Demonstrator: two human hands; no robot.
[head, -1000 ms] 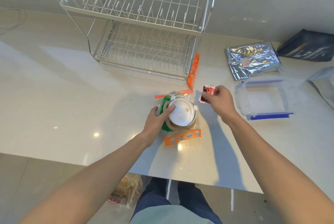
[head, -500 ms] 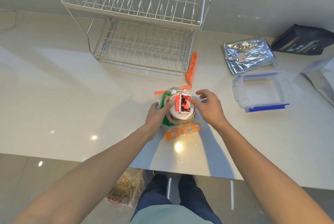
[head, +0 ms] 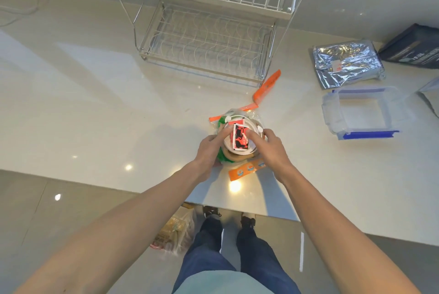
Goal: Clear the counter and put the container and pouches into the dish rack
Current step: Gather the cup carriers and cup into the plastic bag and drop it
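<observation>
A round brown container with a white lid [head: 254, 125] stands near the counter's front edge, inside a clear plastic bag with orange zip strips [head: 247, 170]. A red and black sachet [head: 240, 138] lies flat on the lid. My left hand [head: 210, 150] grips the container's left side, thumb on the lid. My right hand [head: 272, 147] wraps its right side, with the forefinger along the sachet's edge. The two-tier wire dish rack [head: 206, 39] stands behind with nothing in it. A silver pouch [head: 346, 63] and a clear rectangular container with blue latches [head: 361, 113] lie to the right.
A dark pouch [head: 413, 49] leans at the far right by the wall, and a white pouch [head: 431, 96] shows at the right edge. An orange strip [head: 267, 86] lies by the rack's front right leg. A bag [head: 174, 232] sits on the floor below the counter edge.
My right hand carried the red sachet from the right onto the lid, laid it there, then closed around the container's right side. My left hand stayed on the container.
</observation>
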